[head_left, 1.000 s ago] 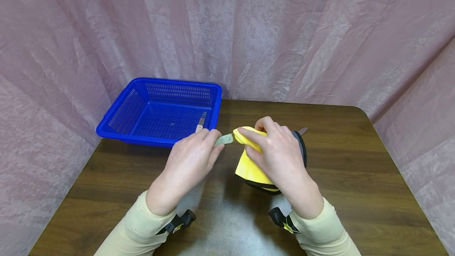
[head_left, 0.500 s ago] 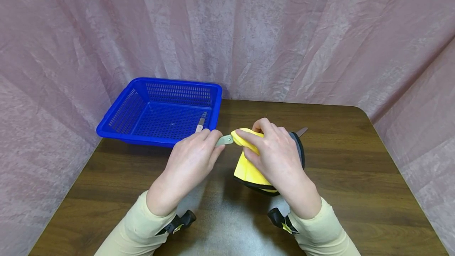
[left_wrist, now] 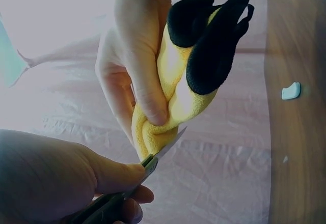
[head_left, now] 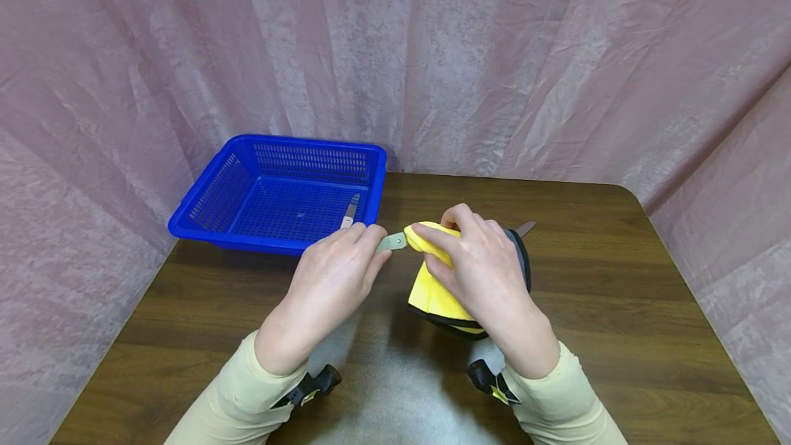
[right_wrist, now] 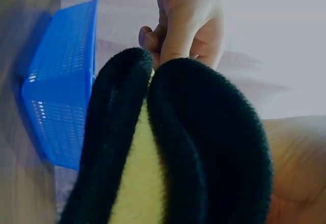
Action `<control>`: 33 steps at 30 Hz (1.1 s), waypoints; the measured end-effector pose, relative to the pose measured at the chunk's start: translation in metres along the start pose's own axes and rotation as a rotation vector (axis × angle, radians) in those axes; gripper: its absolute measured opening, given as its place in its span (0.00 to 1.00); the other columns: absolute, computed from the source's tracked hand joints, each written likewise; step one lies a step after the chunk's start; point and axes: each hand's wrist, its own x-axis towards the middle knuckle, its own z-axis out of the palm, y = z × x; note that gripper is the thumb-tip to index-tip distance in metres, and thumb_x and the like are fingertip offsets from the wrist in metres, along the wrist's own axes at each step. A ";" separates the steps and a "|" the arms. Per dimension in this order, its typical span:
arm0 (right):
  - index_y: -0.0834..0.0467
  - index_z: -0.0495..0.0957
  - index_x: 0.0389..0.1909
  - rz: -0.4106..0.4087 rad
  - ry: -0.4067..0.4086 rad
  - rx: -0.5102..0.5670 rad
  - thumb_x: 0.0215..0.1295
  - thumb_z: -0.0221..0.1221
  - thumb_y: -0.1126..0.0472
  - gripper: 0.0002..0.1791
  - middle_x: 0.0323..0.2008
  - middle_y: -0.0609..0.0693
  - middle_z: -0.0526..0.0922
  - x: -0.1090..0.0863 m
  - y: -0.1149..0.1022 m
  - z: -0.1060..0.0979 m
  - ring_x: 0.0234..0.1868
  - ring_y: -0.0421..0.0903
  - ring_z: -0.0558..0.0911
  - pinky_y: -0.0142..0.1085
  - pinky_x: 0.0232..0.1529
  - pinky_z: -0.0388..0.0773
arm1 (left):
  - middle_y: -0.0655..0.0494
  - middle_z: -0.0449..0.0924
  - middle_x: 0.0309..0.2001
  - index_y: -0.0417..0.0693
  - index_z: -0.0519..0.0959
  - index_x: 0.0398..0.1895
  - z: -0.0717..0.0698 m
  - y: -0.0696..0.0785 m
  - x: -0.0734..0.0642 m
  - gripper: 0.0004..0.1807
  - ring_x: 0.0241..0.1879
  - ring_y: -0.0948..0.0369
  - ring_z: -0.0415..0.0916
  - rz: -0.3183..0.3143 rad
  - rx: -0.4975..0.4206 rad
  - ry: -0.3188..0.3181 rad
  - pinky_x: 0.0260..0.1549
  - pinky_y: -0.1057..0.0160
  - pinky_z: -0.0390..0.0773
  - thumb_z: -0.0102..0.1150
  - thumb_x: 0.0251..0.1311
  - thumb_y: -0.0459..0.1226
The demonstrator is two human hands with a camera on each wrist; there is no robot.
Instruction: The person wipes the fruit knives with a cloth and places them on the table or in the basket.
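In the head view my left hand (head_left: 334,263) grips a knife by its pale green handle (head_left: 392,242), the handle pointing to the right. My right hand (head_left: 485,263) pinches a folded yellow cloth (head_left: 435,294) with black edging and a grey side, right against the knife's blade end. The left wrist view shows the blade (left_wrist: 170,143) partly out beside the yellow fold, the rest of it hidden by cloth. Thumb and fingers of the right hand press the fold there. In the right wrist view the cloth's black edging (right_wrist: 214,132) covers much of the scene.
A blue plastic basket (head_left: 278,246) stands at the back left, with a second knife (head_left: 350,211) inside near its right wall. Another blade (head_left: 526,228) lies on the wooden table (head_left: 618,307), poking out behind the cloth. A pink curtain (head_left: 432,60) hangs behind the table.
My right hand and the cloth shift slightly left along the knife, then slightly back right. The left hand stays nearly still, gripping the handle throughout.
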 end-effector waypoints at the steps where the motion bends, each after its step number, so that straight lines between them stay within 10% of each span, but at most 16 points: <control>1: 0.45 0.91 0.60 0.002 0.001 0.000 0.61 0.76 0.65 0.25 0.48 0.55 0.81 0.000 0.000 0.000 0.40 0.57 0.82 0.50 0.40 0.78 | 0.58 0.75 0.31 0.45 0.82 0.48 0.000 0.000 0.000 0.10 0.28 0.54 0.75 0.000 0.002 0.000 0.26 0.55 0.79 0.72 0.75 0.40; 33: 0.44 0.91 0.62 0.083 -0.008 -0.009 0.63 0.76 0.63 0.25 0.49 0.54 0.81 0.000 0.014 -0.005 0.36 0.59 0.80 0.52 0.36 0.77 | 0.55 0.75 0.30 0.44 0.82 0.48 -0.004 -0.003 0.001 0.10 0.29 0.53 0.74 0.007 0.018 0.024 0.24 0.54 0.77 0.72 0.75 0.40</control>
